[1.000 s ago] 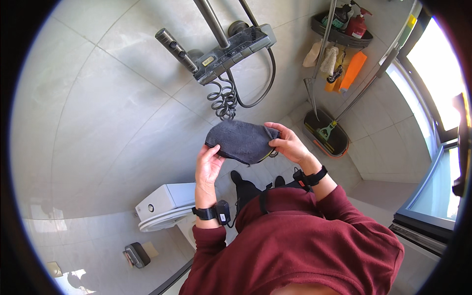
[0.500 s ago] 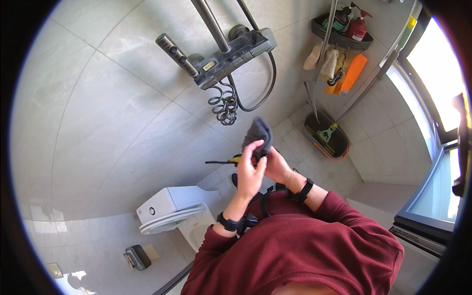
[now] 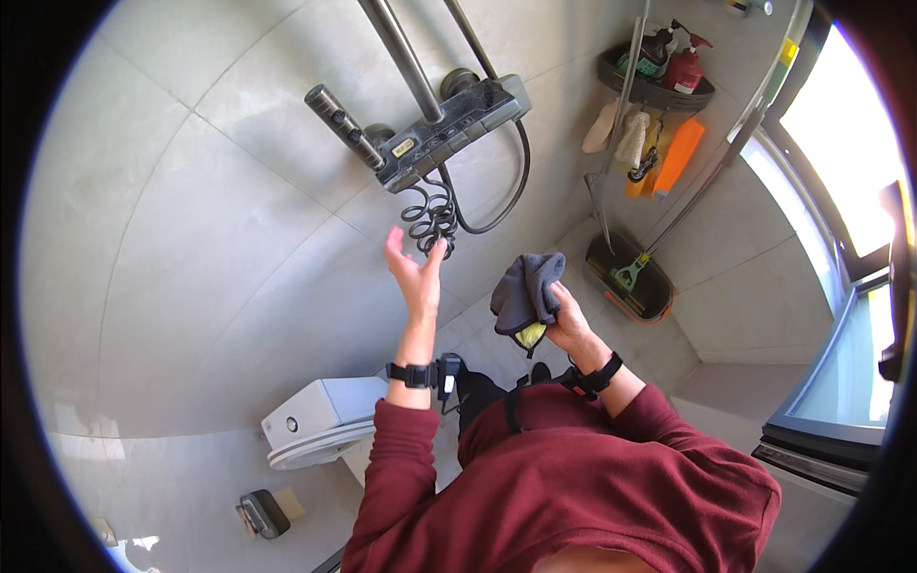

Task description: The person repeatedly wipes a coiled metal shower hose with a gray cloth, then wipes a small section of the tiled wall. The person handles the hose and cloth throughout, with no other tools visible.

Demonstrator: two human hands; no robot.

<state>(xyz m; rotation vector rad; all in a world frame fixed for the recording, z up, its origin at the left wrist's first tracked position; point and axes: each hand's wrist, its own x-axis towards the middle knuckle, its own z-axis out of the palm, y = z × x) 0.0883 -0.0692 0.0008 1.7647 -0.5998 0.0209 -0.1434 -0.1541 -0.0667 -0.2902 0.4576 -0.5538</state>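
My right hand (image 3: 570,318) grips a bunched dark grey cloth (image 3: 524,289) with a yellow patch showing underneath, held at chest height. My left hand (image 3: 413,268) is raised with fingers apart, holding nothing, its fingertips at the coiled dark shower hose (image 3: 432,214). That hose hangs below a dark shower mixer bar (image 3: 449,129) on the grey tiled wall. A hand shower head (image 3: 335,112) sticks out to the left of the mixer. Both wrists carry black bands.
A white toilet (image 3: 310,433) stands at lower left, with a small dark bin (image 3: 263,512) beyond it. A dark bucket with a green tool (image 3: 629,278) sits in the corner. A shelf of bottles (image 3: 661,72) and hanging cloths are above it. A bright window is at right.
The cloth was spread between both hands, then bunched up. Now my left hand has let go and reached up to the coiled hose, while my right hand keeps the cloth.
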